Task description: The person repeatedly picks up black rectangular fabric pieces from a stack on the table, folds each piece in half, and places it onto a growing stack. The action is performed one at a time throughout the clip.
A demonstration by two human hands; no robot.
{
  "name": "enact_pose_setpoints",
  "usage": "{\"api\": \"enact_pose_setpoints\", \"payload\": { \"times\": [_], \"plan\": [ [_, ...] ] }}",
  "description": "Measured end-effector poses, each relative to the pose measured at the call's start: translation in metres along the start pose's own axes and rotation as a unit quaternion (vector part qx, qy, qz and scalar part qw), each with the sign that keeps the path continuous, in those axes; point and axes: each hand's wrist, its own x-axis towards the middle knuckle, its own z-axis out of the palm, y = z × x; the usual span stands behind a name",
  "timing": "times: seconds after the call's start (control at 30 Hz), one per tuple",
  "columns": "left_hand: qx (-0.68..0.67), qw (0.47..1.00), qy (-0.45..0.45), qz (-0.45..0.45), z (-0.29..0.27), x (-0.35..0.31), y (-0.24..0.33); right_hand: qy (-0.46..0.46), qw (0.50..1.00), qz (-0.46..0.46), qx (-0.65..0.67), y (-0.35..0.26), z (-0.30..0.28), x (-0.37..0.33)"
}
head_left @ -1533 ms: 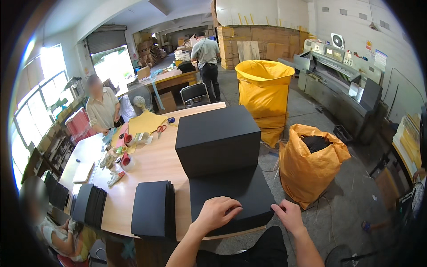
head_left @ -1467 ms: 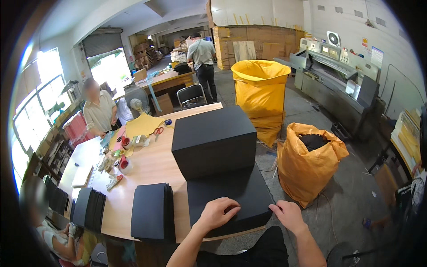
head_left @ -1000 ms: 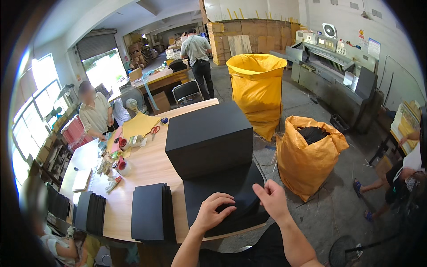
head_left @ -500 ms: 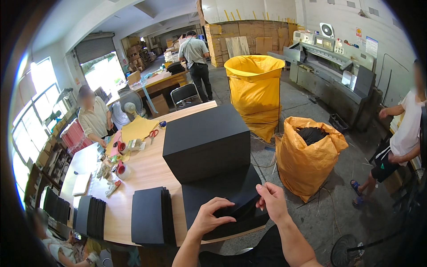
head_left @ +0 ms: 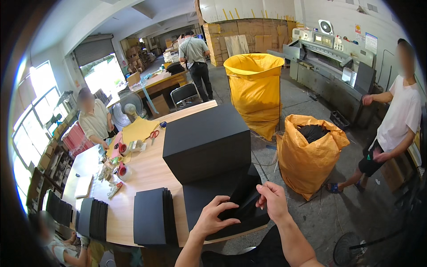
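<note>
In front of me lies a low stack of black sheets (head_left: 202,193) at the table's near right corner. My right hand (head_left: 272,202) is closed at the stack's right side, thumb and fingers pinching the edge of a black sheet (head_left: 243,189) that is bent upward. My left hand (head_left: 217,216) rests over the near part of the stack, its thumb and fingers curved and apart beside the raised sheet. Right behind, a tall block of black sheets (head_left: 207,144) stands on the same stack. Further left is a smaller pile of black sheets (head_left: 153,217).
Tape dispensers (head_left: 123,170), red scissors (head_left: 154,135) and yellow paper (head_left: 138,129) lie on the wooden table (head_left: 155,167). An orange sack (head_left: 307,164) and a yellow bag (head_left: 253,93) stand beyond its right edge. A person in white (head_left: 400,115) stands at the right; others are around the left side.
The black sheet between my hands is lifted and bent higher. My left hand has shifted slightly right. The person at the right has stepped further into view.
</note>
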Motion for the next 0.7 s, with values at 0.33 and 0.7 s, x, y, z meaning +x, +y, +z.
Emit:
{"api": "enact_pose_setpoints", "payload": {
  "times": [0.33, 0.7],
  "plan": [
    [-0.028, 0.999, 0.038, 0.020, 0.002, 0.003, 0.000, 0.021, 0.973, -0.100, -0.207, 0.001, -0.005, -0.006],
    [0.028, 0.999, 0.019, 0.037, 0.004, -0.001, 0.000, -0.019, 0.999, 0.014, 0.028, 0.004, -0.009, -0.004]
  ]
}}
